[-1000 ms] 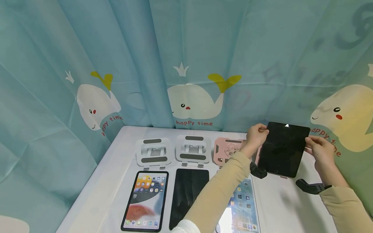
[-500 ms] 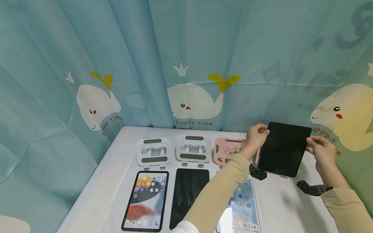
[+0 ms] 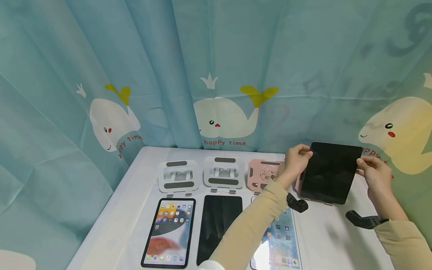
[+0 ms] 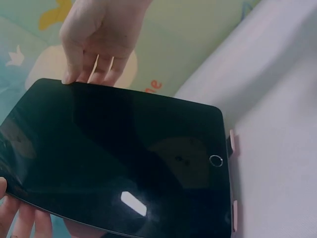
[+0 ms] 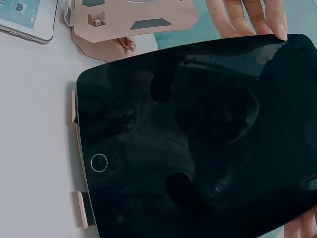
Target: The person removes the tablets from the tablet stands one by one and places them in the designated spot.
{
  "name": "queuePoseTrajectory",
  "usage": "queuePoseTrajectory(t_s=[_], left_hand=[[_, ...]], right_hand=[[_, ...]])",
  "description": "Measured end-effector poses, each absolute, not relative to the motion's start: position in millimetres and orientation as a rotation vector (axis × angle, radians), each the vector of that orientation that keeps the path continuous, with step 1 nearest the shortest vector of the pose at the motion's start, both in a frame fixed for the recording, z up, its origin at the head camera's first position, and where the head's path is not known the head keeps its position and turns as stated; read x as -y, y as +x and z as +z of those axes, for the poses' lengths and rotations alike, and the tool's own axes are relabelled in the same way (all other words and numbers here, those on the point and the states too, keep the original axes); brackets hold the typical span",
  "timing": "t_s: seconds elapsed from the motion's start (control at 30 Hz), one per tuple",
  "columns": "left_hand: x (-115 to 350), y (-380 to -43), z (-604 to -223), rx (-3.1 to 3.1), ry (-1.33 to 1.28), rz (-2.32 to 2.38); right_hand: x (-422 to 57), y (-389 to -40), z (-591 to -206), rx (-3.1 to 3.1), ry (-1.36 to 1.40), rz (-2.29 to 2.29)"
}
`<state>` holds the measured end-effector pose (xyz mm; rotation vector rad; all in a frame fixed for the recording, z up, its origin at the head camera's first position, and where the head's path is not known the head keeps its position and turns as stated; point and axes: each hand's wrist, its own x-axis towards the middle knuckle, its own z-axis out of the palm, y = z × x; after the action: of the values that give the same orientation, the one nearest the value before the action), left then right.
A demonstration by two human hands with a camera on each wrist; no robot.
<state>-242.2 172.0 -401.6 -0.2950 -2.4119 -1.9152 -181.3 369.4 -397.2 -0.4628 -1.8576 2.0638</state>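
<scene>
A black tablet point(image 3: 330, 172) with its screen dark leans back, its lower edge at the pink lips of a tablet stand point(image 5: 83, 208). My left hand point(image 3: 297, 161) pinches its left edge near the top, thumb on the front and fingers behind. Opposite, my right hand point(image 3: 375, 174) pinches the right edge near the upper corner. The round home button point(image 4: 216, 160) lies by the lower edge in the left wrist view. Most of the stand under the tablet is hidden.
Two white stands point(image 3: 178, 176) and another pink stand point(image 3: 264, 172) sit along the back. Before them lie a lit tablet point(image 3: 168, 232), a dark tablet point(image 3: 221, 225) and a second lit tablet point(image 3: 283, 240), partly under my left sleeve. A whale-print curtain point(image 3: 229, 75) hangs behind.
The black tablet has shifted slightly right at its top and its lower edge sits a touch higher. My right hand has moved slightly right with it; both hands keep their pinch.
</scene>
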Motion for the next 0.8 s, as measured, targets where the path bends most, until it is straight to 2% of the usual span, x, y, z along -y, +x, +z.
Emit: queuePoseTrajectory(t_s=[0.8], left_hand=[[-160.1,-216.6,-403.8,2.406,-0.389,-1.954]], right_hand=[[-371.2,-156.4,-400.5,1.867,-0.327,2.112]])
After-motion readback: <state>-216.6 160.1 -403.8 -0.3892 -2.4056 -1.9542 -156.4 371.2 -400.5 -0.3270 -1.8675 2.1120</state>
